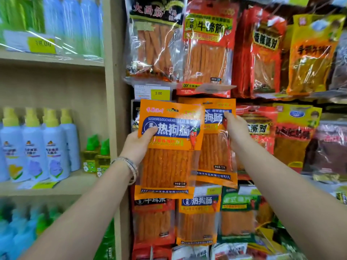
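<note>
My left hand (139, 145) grips an orange snack packet (169, 152) by its left edge, thumb on the blue label. The packet is held in front of the display and tilts slightly. My right hand (237, 131) pinches the right side of a second, identical orange packet (216, 147) that hangs behind the first, its left part hidden. A bracelet sits on my left wrist.
Hanging rows of red and orange snack packets (206, 49) fill the rack above, below and to the right. A yellow price tag (158, 93) reads 2.00. A beige upright divides off wooden shelves (56, 61) on the left, stocked with spray bottles (33, 147) and small green-capped bottles (97, 156).
</note>
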`<state>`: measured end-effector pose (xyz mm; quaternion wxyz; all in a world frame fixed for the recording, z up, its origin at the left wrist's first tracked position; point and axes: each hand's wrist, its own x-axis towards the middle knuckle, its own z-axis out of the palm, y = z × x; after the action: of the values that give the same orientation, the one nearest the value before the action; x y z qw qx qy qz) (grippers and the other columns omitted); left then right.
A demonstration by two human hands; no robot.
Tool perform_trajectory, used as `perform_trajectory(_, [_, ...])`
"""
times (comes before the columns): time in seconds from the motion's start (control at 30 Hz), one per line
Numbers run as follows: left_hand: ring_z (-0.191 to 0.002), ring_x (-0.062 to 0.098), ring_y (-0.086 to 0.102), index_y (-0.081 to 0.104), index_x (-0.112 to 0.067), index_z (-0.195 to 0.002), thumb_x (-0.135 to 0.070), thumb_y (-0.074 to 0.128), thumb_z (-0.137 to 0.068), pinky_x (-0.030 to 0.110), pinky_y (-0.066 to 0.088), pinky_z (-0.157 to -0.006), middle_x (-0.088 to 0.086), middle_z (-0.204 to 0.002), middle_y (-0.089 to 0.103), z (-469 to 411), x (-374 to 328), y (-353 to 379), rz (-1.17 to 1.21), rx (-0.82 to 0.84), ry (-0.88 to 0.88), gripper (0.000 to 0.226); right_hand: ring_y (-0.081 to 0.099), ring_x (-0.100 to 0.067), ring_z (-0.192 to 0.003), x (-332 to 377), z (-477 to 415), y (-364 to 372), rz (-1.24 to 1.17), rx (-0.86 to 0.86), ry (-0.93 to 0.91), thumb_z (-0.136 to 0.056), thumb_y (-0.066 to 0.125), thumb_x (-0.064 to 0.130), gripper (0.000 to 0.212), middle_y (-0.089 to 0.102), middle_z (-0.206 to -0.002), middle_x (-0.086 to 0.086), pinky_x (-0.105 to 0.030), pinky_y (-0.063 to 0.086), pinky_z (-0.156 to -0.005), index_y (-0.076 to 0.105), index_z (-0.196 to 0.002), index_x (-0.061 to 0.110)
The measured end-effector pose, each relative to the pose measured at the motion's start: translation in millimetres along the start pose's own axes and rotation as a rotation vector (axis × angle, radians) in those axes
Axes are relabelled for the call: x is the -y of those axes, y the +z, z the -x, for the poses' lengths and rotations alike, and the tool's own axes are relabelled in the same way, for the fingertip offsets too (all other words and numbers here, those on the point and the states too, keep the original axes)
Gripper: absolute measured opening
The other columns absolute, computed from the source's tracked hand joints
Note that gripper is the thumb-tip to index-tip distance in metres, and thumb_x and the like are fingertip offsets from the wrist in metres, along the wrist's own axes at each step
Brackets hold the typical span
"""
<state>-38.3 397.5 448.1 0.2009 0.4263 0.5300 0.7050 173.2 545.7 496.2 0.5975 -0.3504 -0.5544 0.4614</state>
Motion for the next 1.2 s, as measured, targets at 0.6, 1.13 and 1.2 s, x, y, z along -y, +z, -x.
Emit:
perform_trajectory(0.6, [-0.079,0.013,0.071,0.064,-0.031,-0.093,-0.047,0.063,-0.083,0.04,0.055,-0.08,-0.006,-0.09,0.074,5.9,-0.6,67.1,-0.075,0.043,-0.027,0.019,0.063,-0.003,-0.093,-19.4,2.9,-13.4,0.005,0.347,-0.131,-0.086,0.058,0.053,0.028,0.068,-0.096,0.01,-0.026,0.048,-0.079,0.063,-0.087,0.026])
perform_trajectory(1.13, [-0.126,-0.018,0.005,0.009,-0.035,-0.148,-0.017,0.049,-0.094,0.018,0.009,-0.107,-0.019,-0.147,0.017,-8.1,-49.2,128.7,-0.535,0.064,0.522,0.07,0.058,-0.007,-0.068,6.7,-41.0,-11.9,-0.065,0.248,-0.234,-0.095,0.053,0.025,0.027,0.06,-0.067,0.014,-0.028,0.044,-0.061,0.051,-0.068,0.026])
perform_trajectory(1.2, [-0.128,-0.016,0.007,0.013,-0.034,-0.148,-0.015,0.05,-0.093,0.024,0.015,-0.112,-0.02,-0.147,0.019,-8.0,-48.0,130.6,-0.521,0.049,0.531,0.069,0.064,-0.019,-0.081,3.3,-44.7,-8.6,-0.082,0.269,-0.17,-0.095,0.053,0.025,0.019,0.067,-0.083,0.0,-0.034,0.049,-0.071,0.056,-0.077,0.021])
